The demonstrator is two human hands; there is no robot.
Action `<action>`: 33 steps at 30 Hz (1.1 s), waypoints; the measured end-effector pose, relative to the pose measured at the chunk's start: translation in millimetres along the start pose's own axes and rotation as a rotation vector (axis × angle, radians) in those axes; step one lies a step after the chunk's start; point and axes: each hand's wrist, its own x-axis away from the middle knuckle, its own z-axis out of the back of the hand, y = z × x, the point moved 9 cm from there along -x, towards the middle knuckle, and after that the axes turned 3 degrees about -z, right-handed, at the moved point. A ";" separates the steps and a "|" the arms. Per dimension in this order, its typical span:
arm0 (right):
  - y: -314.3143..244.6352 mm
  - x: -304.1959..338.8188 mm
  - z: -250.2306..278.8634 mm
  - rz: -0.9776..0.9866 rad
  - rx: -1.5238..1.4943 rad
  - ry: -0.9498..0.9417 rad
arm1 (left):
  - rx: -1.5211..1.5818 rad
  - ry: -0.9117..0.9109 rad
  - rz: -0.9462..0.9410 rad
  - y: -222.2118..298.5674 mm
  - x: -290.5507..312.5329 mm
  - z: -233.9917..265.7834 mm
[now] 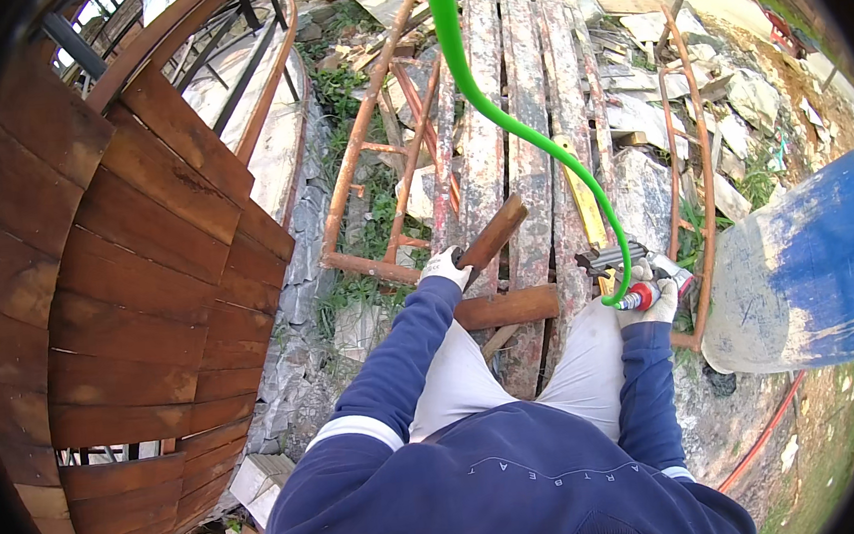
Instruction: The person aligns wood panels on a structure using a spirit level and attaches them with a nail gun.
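My left hand (445, 268), in a white glove, is closed around the lower end of a short brown piece of wood (496, 229), which tilts up over the planks. A second brown piece of wood (512, 306) lies crosswise between my knees. My right hand (658, 299), also gloved, grips what looks like an air nailer (612, 256) beside my right knee. A bright green air hose (537, 136) runs down to the red fitting (636, 298) at that hand. Just beyond the nailer, a yellow spirit level (582, 200) lies along the planks.
Paint-stained planks (523, 79) form a platform ahead, flanked by rusty orange scaffold frames (365, 141). A blue drum (818, 266) stands at right. Curved brown wooden cladding (149, 309) fills the left. Broken slabs and rubble (754, 91) lie around; a red hose (766, 431) crosses the ground.
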 end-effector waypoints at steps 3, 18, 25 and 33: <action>11.0 -10.8 4.9 0.041 0.139 0.104 | -0.244 0.243 0.015 -18.7 69.1 87.0; 73.4 -90.8 25.4 -0.075 0.277 -0.003 | 0.043 -0.133 0.195 -147.4 167.5 -22.2; 81.2 -74.6 5.1 -0.079 0.305 -0.048 | 0.487 -0.042 0.389 -173.7 152.1 -0.9; 153.8 18.6 -173.1 -0.132 0.745 -0.774 | 0.725 1.025 -0.458 -10.7 180.4 383.4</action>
